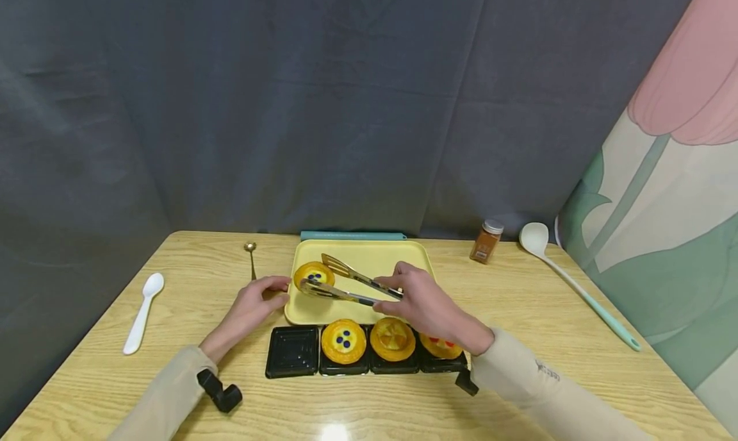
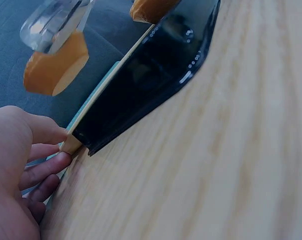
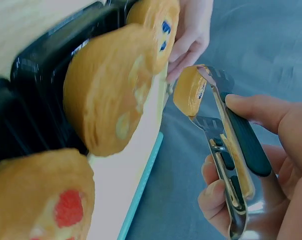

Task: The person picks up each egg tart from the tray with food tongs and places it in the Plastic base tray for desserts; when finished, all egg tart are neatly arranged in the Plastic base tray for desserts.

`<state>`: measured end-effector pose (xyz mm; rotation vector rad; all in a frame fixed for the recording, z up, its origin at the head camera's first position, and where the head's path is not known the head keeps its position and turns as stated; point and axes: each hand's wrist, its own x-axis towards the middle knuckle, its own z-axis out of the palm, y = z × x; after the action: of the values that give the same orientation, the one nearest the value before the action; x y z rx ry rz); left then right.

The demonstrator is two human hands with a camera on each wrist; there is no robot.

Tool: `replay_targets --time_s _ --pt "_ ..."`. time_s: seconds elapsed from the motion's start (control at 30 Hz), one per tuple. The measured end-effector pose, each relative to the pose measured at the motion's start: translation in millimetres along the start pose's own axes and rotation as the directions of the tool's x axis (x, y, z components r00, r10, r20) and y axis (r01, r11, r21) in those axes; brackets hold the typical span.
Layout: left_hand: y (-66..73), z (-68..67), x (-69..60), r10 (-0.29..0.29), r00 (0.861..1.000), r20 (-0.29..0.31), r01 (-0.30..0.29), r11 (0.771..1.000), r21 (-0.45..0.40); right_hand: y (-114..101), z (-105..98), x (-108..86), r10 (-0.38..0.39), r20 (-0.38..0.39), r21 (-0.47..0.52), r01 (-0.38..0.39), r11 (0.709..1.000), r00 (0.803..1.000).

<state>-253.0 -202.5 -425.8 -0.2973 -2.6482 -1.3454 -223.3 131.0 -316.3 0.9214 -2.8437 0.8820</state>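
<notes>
My right hand (image 1: 429,303) grips metal tongs (image 1: 346,295) with dark handle pads. Between the tong tips is a tart with blue berries (image 1: 314,275), over the left part of a yellow tray (image 1: 375,255); both wrist views show this tart (image 2: 55,67) raised off the tray. With thumb and fingers, my left hand (image 1: 256,303) pinches the tray's left edge. In front of the tray lies a row of black square trays (image 1: 293,351). The leftmost is bare; the others hold a blue-berry tart (image 1: 344,341), a yellow-topped tart (image 1: 393,340) and a red-topped tart (image 1: 441,346), partly hidden by my right hand.
At the left lie a white spoon (image 1: 143,313) and a small gold-coloured spoon (image 1: 251,255). A teal bar (image 1: 353,236) lies behind the yellow tray. To the right are a spice jar (image 1: 487,241) and a long ladle (image 1: 567,277). A dark curtain (image 1: 288,108) hangs behind the table.
</notes>
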Motion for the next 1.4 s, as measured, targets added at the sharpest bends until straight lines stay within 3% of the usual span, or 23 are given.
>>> replay_targets --time_s 0.23,0.53,0.73,1.4 --pt "-1.0 -0.1 0.1 -0.007 1.0 -0.005 0.007 1.0 0.003 -10 2 -18.0 -0.014 0.068 0.089 0.008 0.996 0.998" --pt "0.6 -1.5 -0.8 0.004 1.0 0.0 -0.004 1.0 -0.014 -24 6 -33.8 -0.043 0.139 0.074 0.033 0.997 0.989" --pt "1.2 -3.1 -2.6 0.015 1.0 0.006 -0.015 1.0 -0.028 -27 13 -36.7 -0.105 0.163 0.066 0.096 0.993 0.981" --pt "0.1 -0.3 -1.1 0.002 1.0 0.0 -0.002 0.999 -0.034 -23 21 -38.9 -0.081 0.202 0.062 0.07 0.996 0.976"
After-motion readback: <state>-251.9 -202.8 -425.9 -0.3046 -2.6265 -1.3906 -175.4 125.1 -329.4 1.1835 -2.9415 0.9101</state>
